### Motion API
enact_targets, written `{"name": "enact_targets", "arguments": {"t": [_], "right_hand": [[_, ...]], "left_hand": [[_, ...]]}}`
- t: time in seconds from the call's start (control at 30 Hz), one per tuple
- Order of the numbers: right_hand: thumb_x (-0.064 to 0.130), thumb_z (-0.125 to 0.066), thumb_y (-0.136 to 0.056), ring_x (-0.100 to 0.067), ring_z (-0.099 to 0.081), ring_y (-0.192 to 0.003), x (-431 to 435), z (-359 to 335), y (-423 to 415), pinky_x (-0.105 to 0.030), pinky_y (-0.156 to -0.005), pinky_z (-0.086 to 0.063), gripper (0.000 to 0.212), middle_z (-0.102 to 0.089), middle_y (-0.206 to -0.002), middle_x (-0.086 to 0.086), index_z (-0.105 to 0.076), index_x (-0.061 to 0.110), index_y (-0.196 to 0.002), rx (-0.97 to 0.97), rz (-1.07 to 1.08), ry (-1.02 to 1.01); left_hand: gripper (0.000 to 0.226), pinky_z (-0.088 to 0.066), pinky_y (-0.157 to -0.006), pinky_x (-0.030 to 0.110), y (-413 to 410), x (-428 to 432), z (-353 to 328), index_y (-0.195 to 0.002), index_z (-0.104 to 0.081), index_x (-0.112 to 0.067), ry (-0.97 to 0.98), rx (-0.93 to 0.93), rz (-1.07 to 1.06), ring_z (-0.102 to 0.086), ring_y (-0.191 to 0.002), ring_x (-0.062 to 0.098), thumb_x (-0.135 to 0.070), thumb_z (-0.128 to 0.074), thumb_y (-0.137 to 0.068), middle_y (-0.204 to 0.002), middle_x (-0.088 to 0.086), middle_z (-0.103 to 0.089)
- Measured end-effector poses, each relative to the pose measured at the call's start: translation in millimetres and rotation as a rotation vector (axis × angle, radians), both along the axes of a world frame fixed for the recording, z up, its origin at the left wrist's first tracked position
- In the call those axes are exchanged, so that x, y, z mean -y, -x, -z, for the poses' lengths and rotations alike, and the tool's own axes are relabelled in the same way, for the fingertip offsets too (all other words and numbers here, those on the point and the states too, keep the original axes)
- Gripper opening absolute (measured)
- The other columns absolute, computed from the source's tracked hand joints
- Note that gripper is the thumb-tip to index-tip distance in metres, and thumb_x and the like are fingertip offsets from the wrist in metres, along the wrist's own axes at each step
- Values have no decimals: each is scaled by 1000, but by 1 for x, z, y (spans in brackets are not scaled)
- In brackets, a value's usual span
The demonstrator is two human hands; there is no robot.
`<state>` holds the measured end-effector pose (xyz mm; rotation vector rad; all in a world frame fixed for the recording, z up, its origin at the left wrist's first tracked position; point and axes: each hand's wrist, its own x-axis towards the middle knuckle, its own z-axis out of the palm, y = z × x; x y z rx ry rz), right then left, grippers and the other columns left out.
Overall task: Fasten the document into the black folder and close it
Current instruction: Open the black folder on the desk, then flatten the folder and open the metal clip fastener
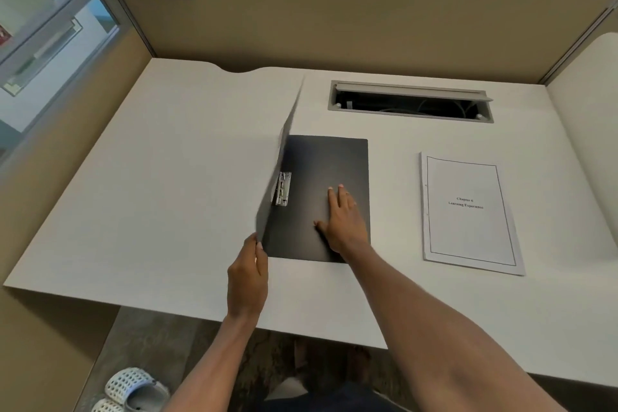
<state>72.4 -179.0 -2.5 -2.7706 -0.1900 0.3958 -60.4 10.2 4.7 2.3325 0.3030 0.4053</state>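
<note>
Left hand [247, 278] pinches the black folder [321, 197] cover upright, right hand [344, 221] lies flat inside; a slipped pinch would likely drop the cover shut

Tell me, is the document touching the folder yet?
Apart. The head view shows the document lying flat to the right of the folder, with a bare strip of desk between them.

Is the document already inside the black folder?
No, the document lies on the desk right of the open black folder.
</note>
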Motion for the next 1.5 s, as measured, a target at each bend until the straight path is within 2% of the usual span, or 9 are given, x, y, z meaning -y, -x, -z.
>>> {"name": "enact_targets", "arguments": {"t": [0.17, 0.27, 0.43, 0.6, 0.8, 1.0, 1.1, 1.3, 1.5], "right_hand": [[57, -50, -99, -30, -3, -159, -6, 10, 2, -46, -129, -12, 84, 0, -172, -12, -7, 25, -164, -78, -51, 154], [58, -48, -100, -29, 0, -160, -5, 13, 3, -46, -129, -10, 83, 2, -172, -11, -6, 26, -164, -84, -41, 171], [59, -49, -99, -28, 0, -160, -4, 15, 1, -45, -129, -10, 83, 1, -172, -10, -7, 28, -164, -82, -29, 168], [58, -46, -101, -28, 2, -160, -5, 17, 2, -45, -129, -10, 82, 3, -172, -11, -4, 27, -164, -75, -30, 182], [57, -46, -101, -28, 4, -160, -4, 17, 2, -45, -129, -8, 82, 4, -172, -11, -3, 28, -164, -87, -29, 173], [57, -44, -102, -27, 7, -160, -4, 14, 1, -44, -130, -5, 81, 8, -172, -9, 0, 29, -164, -110, -32, 169], [56, -47, -101, -27, 6, -160, -5, 11, 0, -44, -130, -6, 82, 6, -172, -9, -2, 28, -164, -114, -30, 168], [53, -58, -97, -30, -3, -159, -14, 1, -6, -45, -129, -14, 86, -4, -172, -11, -12, 25, -163, -112, -1, 183], [47, -74, -87, -31, -33, -146, -32, -4, -15, -41, -119, -35, 77, -32, -158, -13, -39, 15, -148, -81, 35, 176]], "left_hand": [[16, -43, -54, 10, -12, -8, 0, -90, -54, -17, 204, -4, -267, -61, -63, 7, -9, -54, -103, -72, -3, -61], [6, -55, -63, 26, -22, -16, 2, -97, -59, -6, 345, 6, -481, -66, -71, 16, -10, -61, -101, -82, 4, -66], [36, -59, -77, 32, -41, -38, 2, -124, -54, -4, 515, 27, -725, -73, -95, 30, -11, -72, -93, -112, 17, -72], [88, -58, -93, 42, -60, -61, 8, -150, -31, -17, 699, -92, -905, -63, -117, 35, 0, -81, -79, -144, 18, -52], [113, -56, -92, 52, -80, -68, 11, -158, -21, -19, 534, -325, -1005, -54, -121, 46, -1, -88, -70, -151, 21, -33], [88, -14, -125, 60, -86, -55, 14, -158, -35, -14, -124, -460, -560, -10, -158, 42, -9, -79, -82, -171, 22, -12], [66, -21, -126, 53, -98, -41, 9, -152, -48, -14, -345, -446, -238, -17, -158, 37, -20, -72, -90, -170, 18, -22], [104, -24, -124, 53, -126, -19, 7, -163, -24, -17, -413, -635, 16, -10, -160, 33, -71, -65, -84, -173, 15, -11], [122, -23, -123, 61, -137, -16, 15, -164, -15, -13, -385, -746, 10, -9, -160, 36, -70, -76, -74, -173, 17, -8]]}}
